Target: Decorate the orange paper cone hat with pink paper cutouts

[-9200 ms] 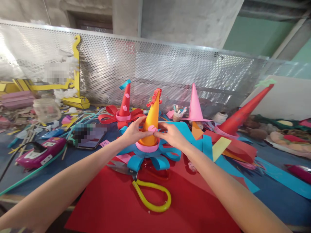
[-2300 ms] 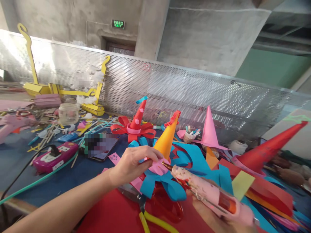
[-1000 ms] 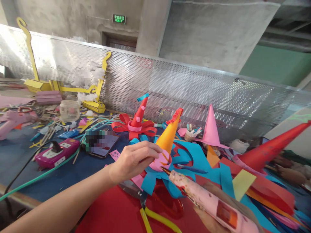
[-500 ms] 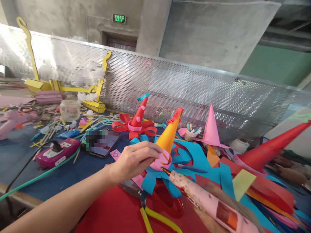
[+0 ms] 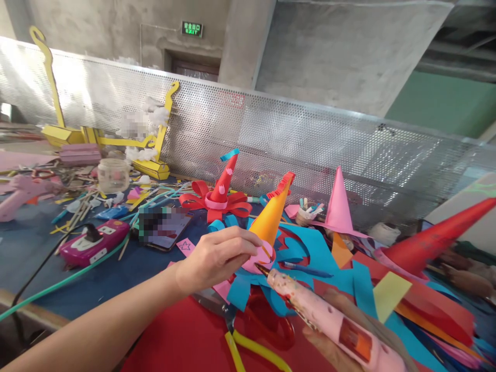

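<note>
An orange paper cone [image 5: 268, 217] with a red frilled tip stands on blue paper loops [image 5: 239, 292], a pink band round its base. The fingertips of my left hand [image 5: 220, 253] pinch the pink paper piece [image 5: 264, 252] at the front of the base. In my right hand [image 5: 337, 330], partly hidden at the lower right, is a pink glue gun [image 5: 321, 307]. Its metal nozzle points up-left and meets the pink paper just below my left fingertips. Whether glue comes out cannot be seen.
Yellow-handled scissors [image 5: 256, 349] lie on red paper in front. A purple power strip [image 5: 94, 243] and a phone [image 5: 166, 230] are at left. Red [image 5: 219, 188] and pink [image 5: 338, 206] cones stand behind. At right, a person's hand [image 5: 461, 274] is near another red cone [image 5: 437, 240].
The glue gun's nozzle has shifted slightly left and up along the pink paper. My left hand keeps its pinch. The whole view has shifted a little.
</note>
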Demonstrator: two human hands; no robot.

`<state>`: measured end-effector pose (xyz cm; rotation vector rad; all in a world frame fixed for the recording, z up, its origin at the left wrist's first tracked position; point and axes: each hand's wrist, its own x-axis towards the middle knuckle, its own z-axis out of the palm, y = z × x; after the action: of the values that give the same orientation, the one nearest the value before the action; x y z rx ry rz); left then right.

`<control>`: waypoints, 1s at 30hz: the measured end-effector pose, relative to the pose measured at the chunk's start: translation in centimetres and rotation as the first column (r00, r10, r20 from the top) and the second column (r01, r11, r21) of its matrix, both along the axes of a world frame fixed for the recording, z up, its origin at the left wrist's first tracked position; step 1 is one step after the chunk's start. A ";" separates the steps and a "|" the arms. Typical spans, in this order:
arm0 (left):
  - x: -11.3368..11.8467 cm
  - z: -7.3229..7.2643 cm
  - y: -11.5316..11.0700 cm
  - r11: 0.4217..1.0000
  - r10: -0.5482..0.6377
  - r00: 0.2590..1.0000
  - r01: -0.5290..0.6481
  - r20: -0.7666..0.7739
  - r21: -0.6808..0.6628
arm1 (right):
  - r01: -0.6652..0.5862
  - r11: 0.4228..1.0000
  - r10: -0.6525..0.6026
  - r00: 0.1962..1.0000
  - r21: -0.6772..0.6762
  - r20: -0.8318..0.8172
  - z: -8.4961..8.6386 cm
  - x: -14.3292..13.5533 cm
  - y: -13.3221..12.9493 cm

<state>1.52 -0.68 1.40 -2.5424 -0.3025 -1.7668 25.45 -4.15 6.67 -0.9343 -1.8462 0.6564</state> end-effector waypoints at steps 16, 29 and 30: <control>0.2 -0.3 0.8 0.984 0.100 0.995 -0.095 0.027 -0.153 | -0.166 0.811 -0.131 0.883 -0.561 -0.451 -3.9 1.1 -5.0; -0.2 -0.4 1.6 0.946 0.147 0.989 -0.133 0.026 -0.296 | -0.486 0.709 -0.061 0.681 -0.512 -0.730 -3.7 0.6 -4.1; -0.3 -0.4 1.7 0.946 0.135 0.991 -0.122 0.024 -0.300 | -0.476 0.720 -0.060 0.682 -0.505 -0.728 -3.7 0.5 -4.2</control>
<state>1.27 0.97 1.03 -2.6021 -0.7748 -1.8542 25.99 -8.31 3.01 -0.7057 -0.9906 1.6688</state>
